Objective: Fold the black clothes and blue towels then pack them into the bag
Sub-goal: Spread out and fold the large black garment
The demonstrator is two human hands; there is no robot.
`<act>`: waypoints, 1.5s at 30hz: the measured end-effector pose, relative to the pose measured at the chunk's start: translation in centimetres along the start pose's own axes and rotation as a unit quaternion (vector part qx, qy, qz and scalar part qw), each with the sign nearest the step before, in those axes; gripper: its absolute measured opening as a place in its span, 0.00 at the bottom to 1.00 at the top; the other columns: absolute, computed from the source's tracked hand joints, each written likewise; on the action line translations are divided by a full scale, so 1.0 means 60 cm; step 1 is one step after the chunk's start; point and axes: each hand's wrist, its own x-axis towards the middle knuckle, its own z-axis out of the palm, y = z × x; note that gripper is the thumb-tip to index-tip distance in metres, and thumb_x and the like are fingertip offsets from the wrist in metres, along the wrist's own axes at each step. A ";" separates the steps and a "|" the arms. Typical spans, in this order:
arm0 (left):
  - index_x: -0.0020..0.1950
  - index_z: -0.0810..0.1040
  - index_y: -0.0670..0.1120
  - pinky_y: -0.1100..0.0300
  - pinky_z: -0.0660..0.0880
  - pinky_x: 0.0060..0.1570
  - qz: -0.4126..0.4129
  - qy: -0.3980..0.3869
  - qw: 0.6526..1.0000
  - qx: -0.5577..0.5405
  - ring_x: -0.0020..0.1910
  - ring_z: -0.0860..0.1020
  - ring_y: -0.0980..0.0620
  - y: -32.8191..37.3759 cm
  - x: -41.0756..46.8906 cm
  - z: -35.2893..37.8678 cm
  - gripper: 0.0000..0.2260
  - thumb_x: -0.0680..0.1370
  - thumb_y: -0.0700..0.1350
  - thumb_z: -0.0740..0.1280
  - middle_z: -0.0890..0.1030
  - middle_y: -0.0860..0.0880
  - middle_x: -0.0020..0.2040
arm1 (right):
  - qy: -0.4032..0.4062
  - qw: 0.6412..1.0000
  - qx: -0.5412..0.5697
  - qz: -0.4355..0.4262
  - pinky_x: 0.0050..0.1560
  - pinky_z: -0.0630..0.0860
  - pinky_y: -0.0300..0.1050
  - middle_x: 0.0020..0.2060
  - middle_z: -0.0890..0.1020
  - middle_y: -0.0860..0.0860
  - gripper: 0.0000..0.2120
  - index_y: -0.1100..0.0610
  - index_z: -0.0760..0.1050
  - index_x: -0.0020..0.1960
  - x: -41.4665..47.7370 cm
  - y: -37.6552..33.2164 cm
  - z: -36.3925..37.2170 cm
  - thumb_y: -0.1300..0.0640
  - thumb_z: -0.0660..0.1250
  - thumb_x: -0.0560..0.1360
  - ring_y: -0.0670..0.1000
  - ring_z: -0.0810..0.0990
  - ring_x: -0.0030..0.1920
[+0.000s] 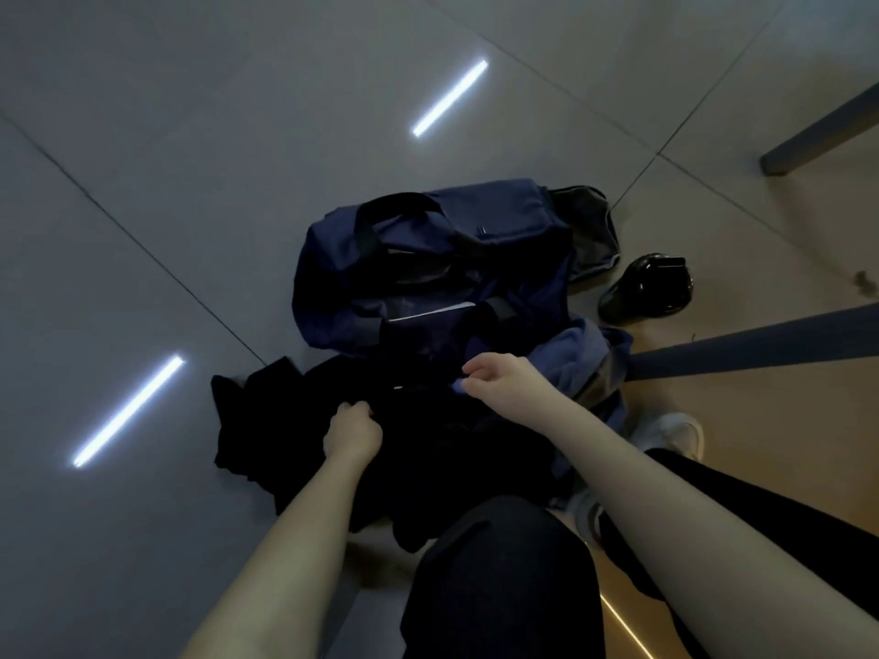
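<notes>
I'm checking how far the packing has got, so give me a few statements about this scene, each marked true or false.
1. The bag lies on the tiled floor. True.
2. The blue towel is folded inside the bag. False: it lies crumpled on the floor beside the bag.
3. The left hand grips the black clothes. True.
4. The black clothes sit in a neat folded stack. False: they lie in a loose heap in front of the bag.
5. A shiny black object lies on the floor to the right of the bag. True.
</notes>
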 end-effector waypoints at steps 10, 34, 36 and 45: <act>0.55 0.78 0.44 0.60 0.72 0.46 0.104 -0.096 0.987 0.077 0.51 0.76 0.47 0.044 -0.048 -0.211 0.13 0.75 0.33 0.61 0.78 0.44 0.55 | 0.024 0.998 -0.004 -0.064 0.55 0.76 0.43 0.57 0.80 0.48 0.16 0.53 0.74 0.64 -0.062 -0.097 -0.009 0.50 0.64 0.77 0.48 0.78 0.53; 0.72 0.65 0.48 0.51 0.66 0.62 0.220 -0.124 0.959 -0.131 0.65 0.70 0.50 0.128 -0.328 -0.504 0.22 0.79 0.38 0.60 0.70 0.51 0.70 | 0.215 0.962 0.071 -0.155 0.36 0.63 0.42 0.38 0.77 0.56 0.12 0.61 0.71 0.41 -0.281 -0.320 -0.082 0.56 0.61 0.80 0.55 0.75 0.42; 0.75 0.59 0.51 0.58 0.68 0.61 0.257 -0.193 0.942 -0.099 0.67 0.68 0.54 0.131 -0.342 -0.506 0.31 0.75 0.40 0.67 0.66 0.54 0.72 | 0.225 0.956 0.072 -0.174 0.37 0.64 0.42 0.40 0.76 0.55 0.11 0.61 0.71 0.43 -0.311 -0.337 -0.117 0.55 0.60 0.80 0.53 0.74 0.42; 0.49 0.79 0.42 0.60 0.76 0.48 0.390 -0.084 0.907 -0.134 0.46 0.80 0.48 0.255 -0.445 -0.518 0.08 0.71 0.42 0.69 0.82 0.44 0.46 | 0.304 0.918 0.092 -0.237 0.28 0.66 0.31 0.34 0.74 0.50 0.11 0.59 0.71 0.40 -0.413 -0.390 -0.229 0.56 0.61 0.80 0.47 0.72 0.33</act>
